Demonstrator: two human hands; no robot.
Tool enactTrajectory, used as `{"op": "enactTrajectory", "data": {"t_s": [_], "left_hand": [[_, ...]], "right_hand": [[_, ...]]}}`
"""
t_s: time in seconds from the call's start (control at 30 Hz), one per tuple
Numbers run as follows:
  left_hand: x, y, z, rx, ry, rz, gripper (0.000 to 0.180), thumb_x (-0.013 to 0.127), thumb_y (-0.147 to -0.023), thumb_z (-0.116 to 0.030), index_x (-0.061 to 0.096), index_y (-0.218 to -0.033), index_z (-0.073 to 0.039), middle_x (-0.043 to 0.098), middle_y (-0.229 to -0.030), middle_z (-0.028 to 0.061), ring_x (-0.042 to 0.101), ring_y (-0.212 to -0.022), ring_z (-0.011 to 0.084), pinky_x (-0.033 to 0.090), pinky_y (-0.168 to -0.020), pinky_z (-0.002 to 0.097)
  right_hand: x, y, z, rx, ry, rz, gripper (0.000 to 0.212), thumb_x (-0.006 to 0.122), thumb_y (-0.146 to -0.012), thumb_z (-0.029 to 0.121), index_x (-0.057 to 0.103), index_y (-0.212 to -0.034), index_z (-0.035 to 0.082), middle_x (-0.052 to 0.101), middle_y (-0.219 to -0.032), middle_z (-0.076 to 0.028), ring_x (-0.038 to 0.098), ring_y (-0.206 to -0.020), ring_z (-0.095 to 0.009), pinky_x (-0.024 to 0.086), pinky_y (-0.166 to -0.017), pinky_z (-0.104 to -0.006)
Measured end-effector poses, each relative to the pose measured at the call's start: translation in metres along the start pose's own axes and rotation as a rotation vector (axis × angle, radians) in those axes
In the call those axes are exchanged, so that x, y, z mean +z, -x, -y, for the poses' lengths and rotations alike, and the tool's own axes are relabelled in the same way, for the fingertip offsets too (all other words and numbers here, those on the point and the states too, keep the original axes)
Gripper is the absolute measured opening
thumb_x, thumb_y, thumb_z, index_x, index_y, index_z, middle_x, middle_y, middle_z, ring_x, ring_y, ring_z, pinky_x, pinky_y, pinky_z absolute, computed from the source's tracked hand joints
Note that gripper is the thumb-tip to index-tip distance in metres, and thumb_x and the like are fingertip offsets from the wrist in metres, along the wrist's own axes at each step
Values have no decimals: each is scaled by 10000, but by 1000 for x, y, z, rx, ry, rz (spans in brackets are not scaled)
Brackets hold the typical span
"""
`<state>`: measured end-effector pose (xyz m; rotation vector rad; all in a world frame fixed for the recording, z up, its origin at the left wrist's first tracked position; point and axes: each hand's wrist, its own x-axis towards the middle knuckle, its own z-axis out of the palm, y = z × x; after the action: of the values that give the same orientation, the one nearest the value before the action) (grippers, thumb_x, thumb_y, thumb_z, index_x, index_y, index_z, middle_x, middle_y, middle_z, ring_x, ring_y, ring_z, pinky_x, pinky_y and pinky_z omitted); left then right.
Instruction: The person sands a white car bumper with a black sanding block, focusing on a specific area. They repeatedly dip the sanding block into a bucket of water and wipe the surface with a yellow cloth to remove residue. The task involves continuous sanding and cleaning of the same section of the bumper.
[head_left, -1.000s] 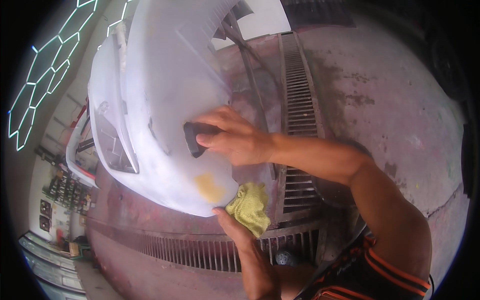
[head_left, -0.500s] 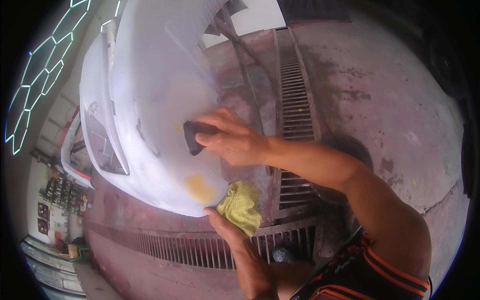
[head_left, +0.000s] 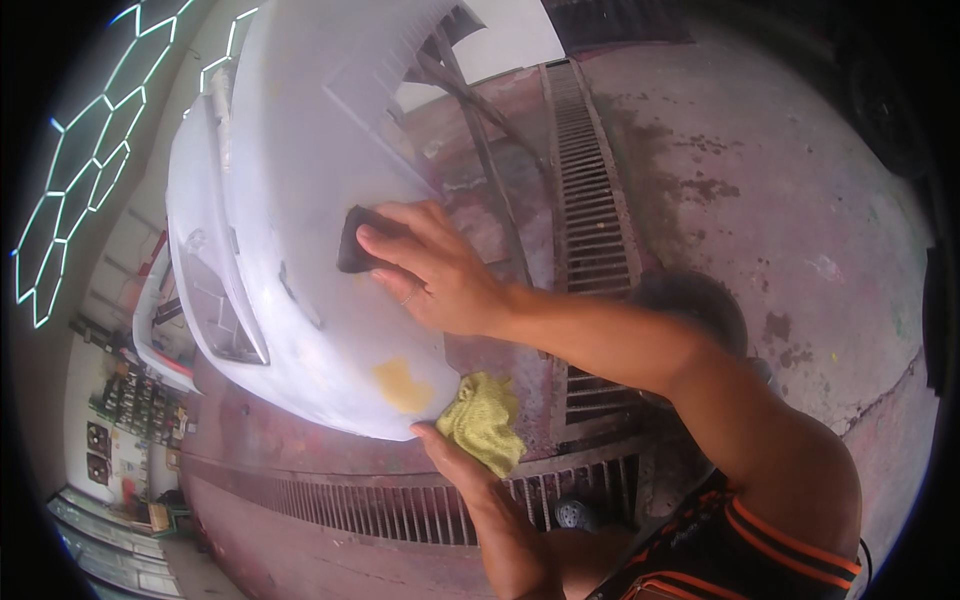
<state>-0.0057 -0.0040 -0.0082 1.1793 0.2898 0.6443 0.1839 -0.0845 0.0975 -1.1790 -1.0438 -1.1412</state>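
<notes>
1. Bumper (head_left: 300,200): pale grey-white, with yellow-tan patch (head_left: 402,387) near its lower edge.
2. Block (head_left: 354,243): blackish.
3. Cloth (head_left: 485,425): yellow-green.
4. Floor (head_left: 800,240): mottled dull red and grey.
5. Garment (head_left: 775,550): black, orange stripes.
6. Lights (head_left: 106,97): white hexagon pattern.

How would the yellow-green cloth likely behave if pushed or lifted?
The yellow-green cloth is probably floppy, since it bunches in soft folds at the left hand. Its towel-like surface suggests it would not be slippery. With no hard parts showing, it seems unlikely to break.
</notes>
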Motion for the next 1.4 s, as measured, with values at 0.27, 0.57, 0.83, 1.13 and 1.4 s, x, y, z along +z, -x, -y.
{"op": "enactTrajectory", "data": {"t_s": [0.27, 0.57, 0.83, 1.13, 1.4], "left_hand": [[-2, -1, 5, -14, 22, 69, 915, 404, -1089, -687, 266, -1638, 31, 431, -1598, 211, 531, -1410, 340, 490, -1144, 463], [-2, -1, 5, -9, -3, 18, 907, 391, -1095, -680, 270, -1636, 37, 424, -1594, 219, 529, -1407, 340, 497, -1140, 455], [7, 4, -2, -29, -5, -11, 882, 369, -1109, -661, 267, -1638, 37, 430, -1594, 217, 532, -1402, 342, 492, -1145, 456], [5, 0, 2, -17, 32, 30, 844, 346, -1125, -634, 276, -1635, 34, 444, -1584, 216, 555, -1384, 340, 507, -1134, 462], [7, 1, 0, -33, -5, -12, 869, 340, -1116, -657, 278, -1635, 37, 439, -1593, 218, 538, -1403, 345, 493, -1148, 464]], "right_hand": [[1, 9, 13, 59, 17, -76, 671, 831, -849, 17, 624, -1473, 156, 579, -1322, -178, 573, -1138, -369, 519, -965, -483], [6, 10, 12, 23, 30, -58, 717, 847, -843, 27, 610, -1502, 183, 565, -1329, -199, 568, -1113, -388, 503, -959, -482], [-1, 11, 19, 3, 45, -29, 765, 847, -826, -5, 594, -1521, 192, 571, -1334, -189, 571, -1117, -378, 510, -957, -478], [-6, 20, 15, -4, -5, 13, 726, 855, -803, -5, 626, -1473, 157, 577, -1379, -193, 587, -1150, -385, 503, -970, -483], [-10, 34, 14, -54, -74, 74, 721, 851, -798, -10, 635, -1464, 164, 581, -1441, -178, 587, -1201, -383, 485, -1001, -502]]}}
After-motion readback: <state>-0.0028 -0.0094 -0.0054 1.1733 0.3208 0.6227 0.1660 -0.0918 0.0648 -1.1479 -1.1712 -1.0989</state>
